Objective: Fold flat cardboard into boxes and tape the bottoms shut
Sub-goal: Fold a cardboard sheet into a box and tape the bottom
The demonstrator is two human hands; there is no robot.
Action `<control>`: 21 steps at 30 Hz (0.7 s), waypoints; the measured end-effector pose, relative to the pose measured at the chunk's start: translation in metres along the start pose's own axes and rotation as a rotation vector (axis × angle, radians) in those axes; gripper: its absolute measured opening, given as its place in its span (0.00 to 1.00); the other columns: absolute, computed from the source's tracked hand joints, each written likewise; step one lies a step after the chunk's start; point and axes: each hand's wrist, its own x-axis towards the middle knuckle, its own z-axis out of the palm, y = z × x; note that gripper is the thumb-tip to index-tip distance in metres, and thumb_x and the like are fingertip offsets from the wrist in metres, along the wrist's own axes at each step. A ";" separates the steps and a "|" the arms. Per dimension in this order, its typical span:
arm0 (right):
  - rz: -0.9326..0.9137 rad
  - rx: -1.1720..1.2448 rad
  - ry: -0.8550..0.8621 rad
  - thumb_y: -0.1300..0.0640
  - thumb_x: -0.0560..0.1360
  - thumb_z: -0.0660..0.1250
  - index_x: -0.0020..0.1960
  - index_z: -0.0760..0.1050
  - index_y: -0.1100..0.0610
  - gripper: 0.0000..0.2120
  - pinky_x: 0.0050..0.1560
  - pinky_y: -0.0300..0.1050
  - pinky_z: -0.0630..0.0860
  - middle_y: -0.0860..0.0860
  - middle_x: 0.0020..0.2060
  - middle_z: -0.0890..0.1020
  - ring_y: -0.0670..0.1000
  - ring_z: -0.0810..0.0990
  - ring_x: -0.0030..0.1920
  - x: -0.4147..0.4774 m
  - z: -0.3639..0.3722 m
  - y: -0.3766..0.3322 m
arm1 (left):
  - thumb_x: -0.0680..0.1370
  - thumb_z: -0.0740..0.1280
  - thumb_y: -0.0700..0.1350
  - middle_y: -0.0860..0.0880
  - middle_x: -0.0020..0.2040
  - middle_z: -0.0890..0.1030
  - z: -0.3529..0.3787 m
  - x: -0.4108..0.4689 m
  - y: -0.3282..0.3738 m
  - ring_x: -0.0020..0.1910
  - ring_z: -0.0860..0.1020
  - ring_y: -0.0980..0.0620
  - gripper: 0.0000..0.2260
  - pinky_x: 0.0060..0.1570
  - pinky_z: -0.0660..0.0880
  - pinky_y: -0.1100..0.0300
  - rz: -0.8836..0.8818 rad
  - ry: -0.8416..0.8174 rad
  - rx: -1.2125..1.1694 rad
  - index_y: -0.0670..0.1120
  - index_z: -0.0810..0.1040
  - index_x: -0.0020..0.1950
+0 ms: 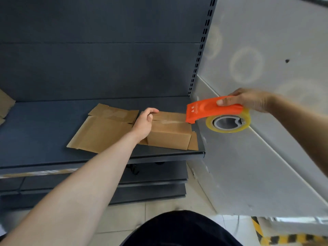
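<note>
Your left hand (144,122) curls its fingers (153,110) over the left end of the box (170,134). Your right hand (249,101) grips the tape dispenser (212,110), whose nose touches the box top.

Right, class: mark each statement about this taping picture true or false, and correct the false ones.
1. The right hand holds an orange tape dispenser. True.
2. The left hand lies flat on the shelf. False: it grips the left end of the cardboard box.
3. A flat cardboard sheet lies left of the box. True.
4. The tape roll is black. False: it is translucent yellowish.
5. The dispenser's nose is at the box's left end. False: it is at the right end.
</note>
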 end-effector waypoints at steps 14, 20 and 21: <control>0.153 -0.241 0.113 0.43 0.70 0.71 0.45 0.83 0.58 0.17 0.44 0.45 0.73 0.53 0.39 0.84 0.53 0.81 0.40 -0.030 -0.033 0.044 | 0.84 0.50 0.41 0.47 0.66 0.70 0.000 0.001 0.006 0.59 0.69 0.50 0.15 0.56 0.66 0.58 -0.053 -0.008 0.035 0.55 0.74 0.59; 0.200 -0.379 0.073 0.38 0.68 0.71 0.45 0.81 0.57 0.22 0.51 0.48 0.75 0.55 0.42 0.83 0.57 0.80 0.44 -0.005 -0.012 0.048 | 0.84 0.49 0.41 0.50 0.64 0.71 0.001 -0.002 0.012 0.56 0.69 0.52 0.16 0.49 0.66 0.63 -0.080 0.024 0.036 0.54 0.74 0.60; 0.208 -0.383 0.064 0.38 0.68 0.70 0.44 0.80 0.57 0.21 0.50 0.47 0.74 0.54 0.41 0.82 0.57 0.79 0.44 -0.002 -0.009 0.049 | 0.84 0.49 0.41 0.50 0.63 0.70 0.002 -0.002 0.013 0.55 0.69 0.53 0.16 0.46 0.66 0.65 -0.083 0.030 0.042 0.53 0.74 0.60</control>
